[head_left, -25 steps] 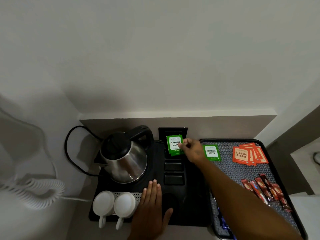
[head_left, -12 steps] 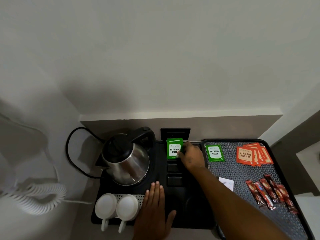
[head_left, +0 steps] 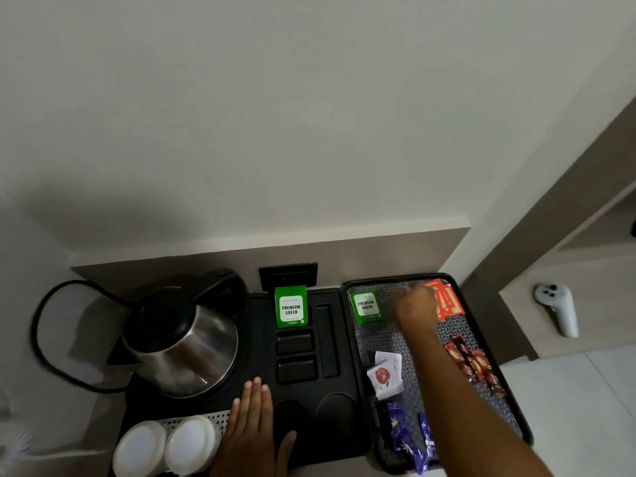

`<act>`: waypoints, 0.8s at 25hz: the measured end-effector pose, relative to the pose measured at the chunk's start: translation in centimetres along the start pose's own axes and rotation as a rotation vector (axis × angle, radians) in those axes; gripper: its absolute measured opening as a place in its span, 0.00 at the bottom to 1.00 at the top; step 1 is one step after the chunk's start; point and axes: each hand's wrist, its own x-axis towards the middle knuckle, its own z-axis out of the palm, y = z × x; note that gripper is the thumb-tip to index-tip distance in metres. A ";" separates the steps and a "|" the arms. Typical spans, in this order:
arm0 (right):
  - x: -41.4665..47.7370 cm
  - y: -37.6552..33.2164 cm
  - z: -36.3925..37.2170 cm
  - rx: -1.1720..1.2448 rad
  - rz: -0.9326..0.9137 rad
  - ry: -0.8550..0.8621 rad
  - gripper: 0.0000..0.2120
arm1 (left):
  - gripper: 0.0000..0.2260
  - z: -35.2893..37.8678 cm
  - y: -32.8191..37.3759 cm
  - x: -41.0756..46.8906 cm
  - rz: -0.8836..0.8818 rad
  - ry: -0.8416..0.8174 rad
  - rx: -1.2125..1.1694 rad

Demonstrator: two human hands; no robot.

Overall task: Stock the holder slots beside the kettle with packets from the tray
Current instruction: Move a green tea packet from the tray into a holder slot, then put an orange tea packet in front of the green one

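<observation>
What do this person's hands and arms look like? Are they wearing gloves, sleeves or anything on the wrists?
Both are bare. The left hand shows no glove and no ring that I can make out. The right hand is blurred, but its forearm is uncovered all the way to the picture's edge: no sleeve, watch or band is visible.

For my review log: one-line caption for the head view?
Right hand reaches toward orange packets; green packet stands in holder slot.
</observation>
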 end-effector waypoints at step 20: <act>6.5 4.7 -3.7 -0.135 0.190 -0.248 0.36 | 0.34 0.0 -0.1 0.1 0.009 0.014 0.057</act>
